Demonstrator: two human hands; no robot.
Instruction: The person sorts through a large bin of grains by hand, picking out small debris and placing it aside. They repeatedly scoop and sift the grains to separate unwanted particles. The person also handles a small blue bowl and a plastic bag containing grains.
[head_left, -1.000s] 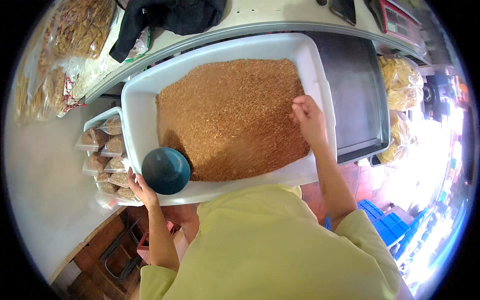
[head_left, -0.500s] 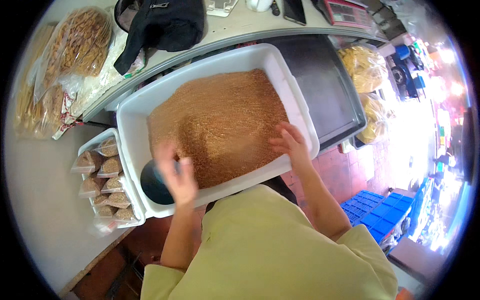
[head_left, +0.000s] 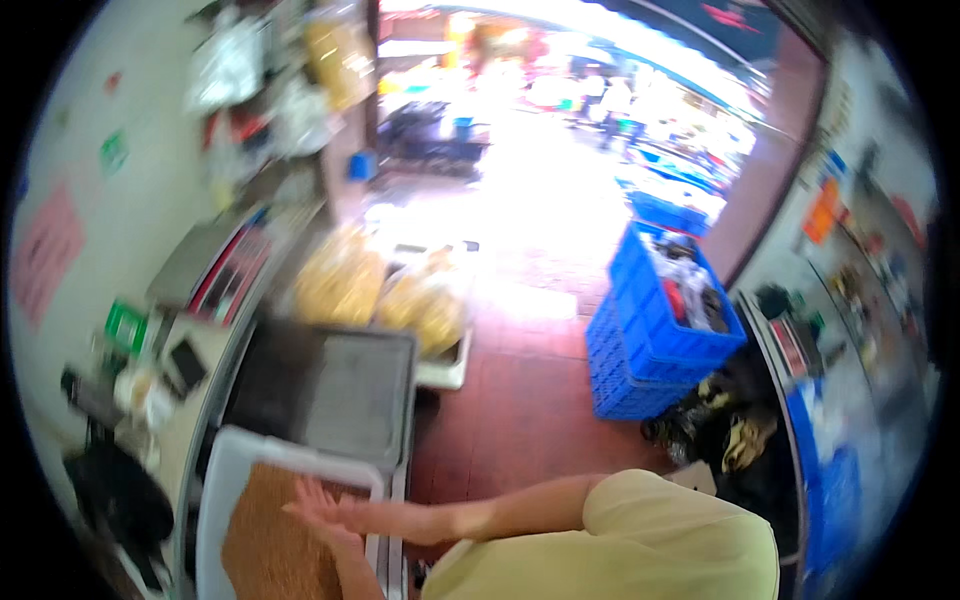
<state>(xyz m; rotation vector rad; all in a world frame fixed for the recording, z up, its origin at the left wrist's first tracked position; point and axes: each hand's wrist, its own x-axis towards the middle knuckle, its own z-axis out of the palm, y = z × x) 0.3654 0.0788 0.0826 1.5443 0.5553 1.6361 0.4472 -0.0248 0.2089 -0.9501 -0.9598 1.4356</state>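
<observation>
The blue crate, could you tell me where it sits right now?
In the head view, the blue crate stands on the red tiled floor at right of centre, right of the grey tray.

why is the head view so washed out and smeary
Head view: daylight from the open doorway blows the floor to white glare; the whole frame is motion-blurred, so the shelves, the blue crates and the hand over the white tub of brown grain look soft; fisheye bends the counter edge and leaves black corners.
</observation>
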